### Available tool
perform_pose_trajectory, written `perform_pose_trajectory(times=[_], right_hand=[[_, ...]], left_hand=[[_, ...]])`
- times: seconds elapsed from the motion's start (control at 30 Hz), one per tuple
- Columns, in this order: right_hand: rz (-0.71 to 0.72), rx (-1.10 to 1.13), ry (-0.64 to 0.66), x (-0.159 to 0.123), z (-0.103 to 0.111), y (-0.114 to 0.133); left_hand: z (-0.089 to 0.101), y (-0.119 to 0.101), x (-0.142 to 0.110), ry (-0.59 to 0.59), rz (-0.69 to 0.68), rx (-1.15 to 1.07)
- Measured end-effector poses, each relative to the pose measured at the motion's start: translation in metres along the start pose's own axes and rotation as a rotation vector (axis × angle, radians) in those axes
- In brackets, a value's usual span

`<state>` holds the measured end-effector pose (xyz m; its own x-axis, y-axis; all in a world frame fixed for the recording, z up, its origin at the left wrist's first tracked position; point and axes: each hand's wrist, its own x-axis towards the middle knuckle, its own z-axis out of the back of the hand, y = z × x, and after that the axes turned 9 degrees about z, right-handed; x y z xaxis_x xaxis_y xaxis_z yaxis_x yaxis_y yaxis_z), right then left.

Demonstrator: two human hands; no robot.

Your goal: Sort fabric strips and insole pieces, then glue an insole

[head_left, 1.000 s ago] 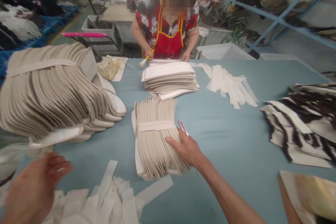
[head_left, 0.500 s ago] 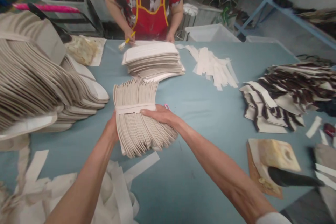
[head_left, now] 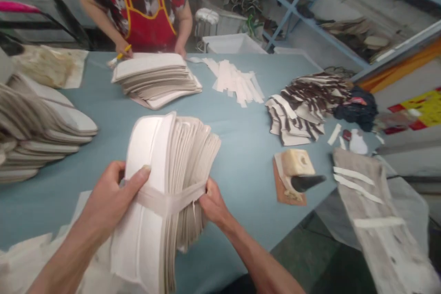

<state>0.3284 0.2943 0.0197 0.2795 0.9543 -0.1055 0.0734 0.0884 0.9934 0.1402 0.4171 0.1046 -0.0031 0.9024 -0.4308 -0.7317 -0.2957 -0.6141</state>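
Note:
A thick bundle of off-white fabric pieces (head_left: 151, 234), tied round with a pale strip (head_left: 184, 200), is held tilted above the blue table. My left hand (head_left: 115, 193) is closed on its left side, thumb flat on the white front face and fingers hidden behind. At the right side my right hand (head_left: 213, 200) grips the bundle by the strip, fingers partly out of sight. The layered edges of the pieces face right and fan apart towards the top.
Across the table (head_left: 241, 133) a person in a red apron (head_left: 149, 25) holds a yellow-handled brush (head_left: 120, 57) by a fabric stack (head_left: 155, 78). White strips (head_left: 236, 82), dark-edged pieces (head_left: 303, 105) and a yellowish block (head_left: 299, 162) lie rightward. More stacked pieces (head_left: 44, 133) stand left.
The bundle has been turned and brought nearer, so its white front face now shows. My left hand has its thumb on that face; my right hand has shifted to the strip's right end. The view swung right.

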Motion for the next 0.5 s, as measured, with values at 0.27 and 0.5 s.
perform_pose_trajectory(times=[0.27,0.5], right_hand=[[0.015,0.167,-0.216,-0.072,0.075,-0.014],[-0.468,-0.385,0.078,-0.184,0.164,-0.055]], left_hand=[[-0.077,-0.078,-0.062,0.044,-0.165,0.229],[-0.194,-0.065,-0.054,0.261,-0.251,0.274]])
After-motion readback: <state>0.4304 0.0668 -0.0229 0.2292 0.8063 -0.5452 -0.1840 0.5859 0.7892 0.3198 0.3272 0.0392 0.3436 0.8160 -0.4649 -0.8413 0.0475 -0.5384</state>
